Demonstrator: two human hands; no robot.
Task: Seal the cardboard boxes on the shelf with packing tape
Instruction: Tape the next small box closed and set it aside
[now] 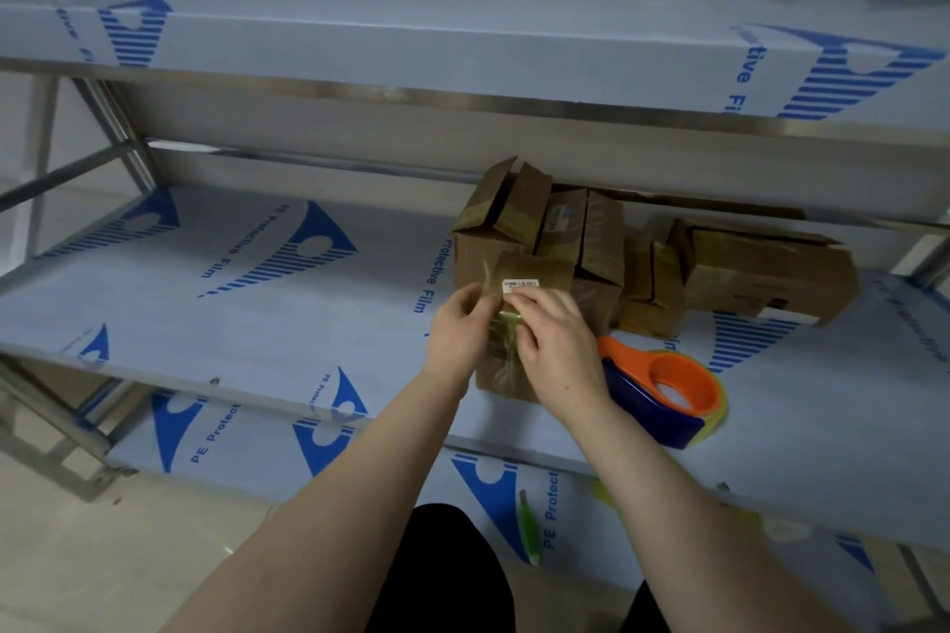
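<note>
Boxes, cardboard, on our film-covered shelf (257, 303).

Item one: small box (545, 272), directly under both our hands, near the shelf's front edge. A white barcode label (520, 284) sits on its top, just beyond the fingertips.

Item two: tape strip (506, 355), yellowish and crumpled, running down the box's front between the two hands, with a loose strand rising past the left thumb.

Left hand (457, 334): fingers curled, thumb and forefinger pinching that strand at the box's left side.

Right hand (558, 350): fingers bent over the top front edge, gripping the small box and lying on the tape there.

Item three: tape dispenser (663, 391), orange handle and blue body, lying on the shelf just right of our right wrist.

Item four: open box (493, 226), flaps up, just beyond the hands, against the small box's back.

Item five: flat box (766, 267), well right of the right hand and farther back.

Item six: green knife (529, 527), on the lower shelf (231, 447), below and between our forearms.
</note>
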